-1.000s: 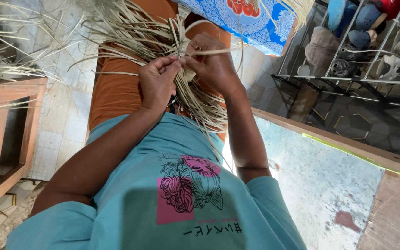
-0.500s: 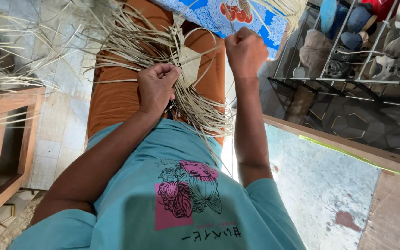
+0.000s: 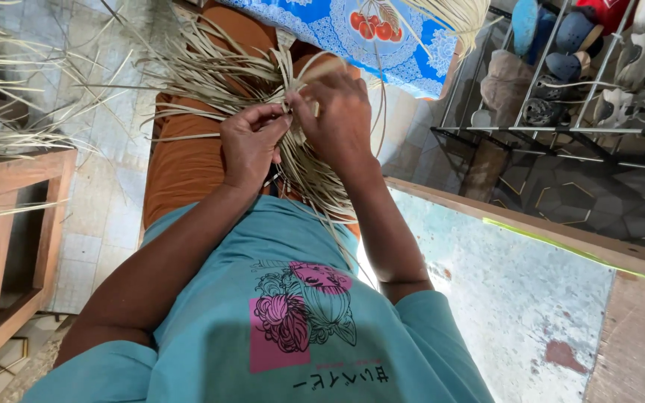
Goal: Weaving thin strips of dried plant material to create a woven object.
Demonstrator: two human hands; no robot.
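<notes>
To my left stands a plain brown wooden frame [image 3: 9, 246], with loose pale dried strips [image 3: 16, 134] lying across its top and the grey tiled floor [image 3: 106, 201] beyond it. Ahead lies a blue patterned cloth printed with red fruit [image 3: 367, 37]. To my right a dark wire rack [image 3: 561, 112] holds shoes and sandals, and nearer me runs a pale blue painted slab edged with a wooden board [image 3: 516, 291]. Nothing lies between the camera and my hands, though the hands themselves cover the middle of the work.

The work is a bundle of long, flat, straw-coloured leaf strips [image 3: 210, 75] resting on my lap, over my rust-orange trousers [image 3: 188, 164]. The strips fan out in all directions, some crossing where the weave has begun, loose ends trailing down toward my teal shirt.

My left hand [image 3: 251, 145] is curled narrow, its fingertips pinching strips at the centre. My right hand [image 3: 337, 116] is bent over the same spot, fingers pressed close together on the strips, just touching the left.
</notes>
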